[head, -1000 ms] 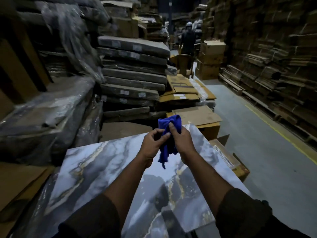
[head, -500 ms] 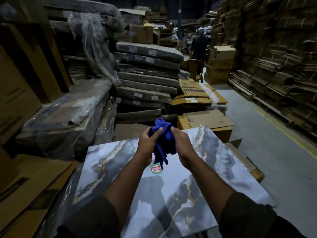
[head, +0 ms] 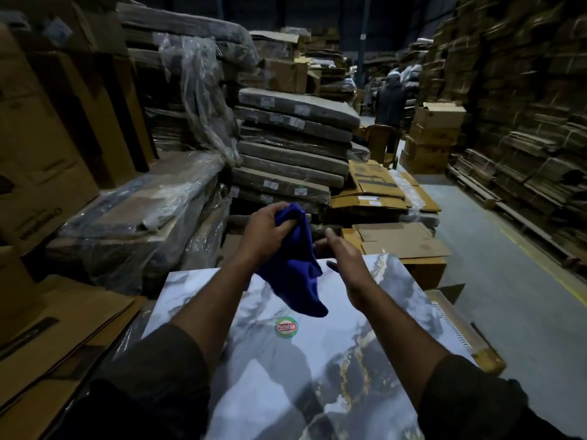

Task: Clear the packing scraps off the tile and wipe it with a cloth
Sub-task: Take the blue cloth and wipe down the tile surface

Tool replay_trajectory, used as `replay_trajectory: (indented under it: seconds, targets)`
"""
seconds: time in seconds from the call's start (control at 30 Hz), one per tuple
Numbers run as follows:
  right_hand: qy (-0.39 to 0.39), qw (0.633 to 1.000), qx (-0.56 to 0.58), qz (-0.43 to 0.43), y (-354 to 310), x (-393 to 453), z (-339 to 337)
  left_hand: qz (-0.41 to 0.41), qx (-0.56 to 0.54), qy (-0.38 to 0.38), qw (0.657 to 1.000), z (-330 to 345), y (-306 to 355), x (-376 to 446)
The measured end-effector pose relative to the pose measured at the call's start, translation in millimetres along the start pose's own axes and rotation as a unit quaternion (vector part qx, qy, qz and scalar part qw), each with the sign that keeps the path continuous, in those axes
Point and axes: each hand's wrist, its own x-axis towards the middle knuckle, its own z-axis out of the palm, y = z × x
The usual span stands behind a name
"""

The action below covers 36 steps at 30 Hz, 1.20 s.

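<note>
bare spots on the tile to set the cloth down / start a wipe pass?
The tile shows bare marble right of the round sticker, out to its right edge, and between the forearms below the sticker. The left hand holds the blue cloth above the far middle; the right hand hovers beside it.

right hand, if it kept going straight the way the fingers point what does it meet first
Probably the blue cloth. The right hand is open, fingers aimed forward and left toward the cloth hanging from the left hand over the tile. Depth is unclear, so it might pass just beyond.
</note>
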Motion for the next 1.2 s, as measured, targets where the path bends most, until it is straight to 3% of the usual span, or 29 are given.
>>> replay_trajectory:
  seconds: [0.07, 0.17, 0.27, 0.33, 0.4, 0.5, 0.6, 0.63, 0.73, 0.83, 0.93, 1.0, 1.1, 1.2]
  targets:
    - [-0.094, 0.995, 0.003, -0.039, -11.3, 8.1, -1.8, 0.019, 0.029, -0.046, 0.998, 5.0, 11.5, 11.2]
    - [-0.197, 0.978, -0.055, -0.049, -23.3, 19.5, -7.1, -0.001, -0.042, -0.118, 0.992, 6.2, 30.5, 26.6]
    - [-0.212, 0.976, -0.047, -0.018, -19.2, 27.5, -18.7, -0.006, -0.033, -0.177, 0.984, -4.9, 45.9, 48.3]
    - [-0.22, 0.975, -0.031, 0.015, -14.6, 29.9, -23.7, -0.021, -0.02, -0.163, 0.986, -12.5, 45.8, 65.9]
    - [-0.217, 0.975, 0.023, 0.047, -11.8, 34.6, -26.7, -0.09, -0.121, -0.145, 0.978, -18.2, 36.6, 72.5]
    - [-0.179, 0.967, 0.145, 0.112, -16.9, 45.2, -27.9, -0.258, -0.374, -0.105, 0.885, -7.8, 13.8, 50.5]
    - [-0.138, 0.966, 0.204, 0.084, -19.1, 57.2, -33.2, -0.347, -0.485, -0.02, 0.803, 18.8, -21.8, 7.2]
    - [-0.135, 0.965, 0.216, 0.066, -18.3, 60.3, -35.2, -0.373, -0.467, -0.008, 0.802, 28.9, -28.0, -9.3]
    - [-0.151, 0.966, 0.203, 0.048, -10.3, 66.2, -36.2, -0.368, -0.374, -0.01, 0.851, 52.2, -43.0, -39.5]
    - [-0.14, 0.974, 0.17, 0.045, -2.4, 71.8, -36.1, -0.348, -0.374, -0.062, 0.857, 53.4, -42.9, -36.1]
    - [-0.101, 0.971, 0.207, 0.064, 0.4, 75.5, -38.9, -0.375, -0.413, -0.11, 0.823, 44.3, -36.0, -22.2]
    - [-0.079, 0.971, 0.217, 0.065, -1.2, 80.1, -43.7, -0.35, -0.464, -0.11, 0.806, 36.0, -39.7, -14.6]
    - [-0.045, 0.982, 0.183, 0.014, -6.2, 86.8, -53.3, -0.311, -0.493, -0.101, 0.806, 20.7, -42.7, -4.9]
    - [-0.094, 0.992, 0.084, 0.0, -12.5, 88.0, -51.7, -0.328, -0.488, -0.13, 0.798, 17.7, -32.3, 1.6]
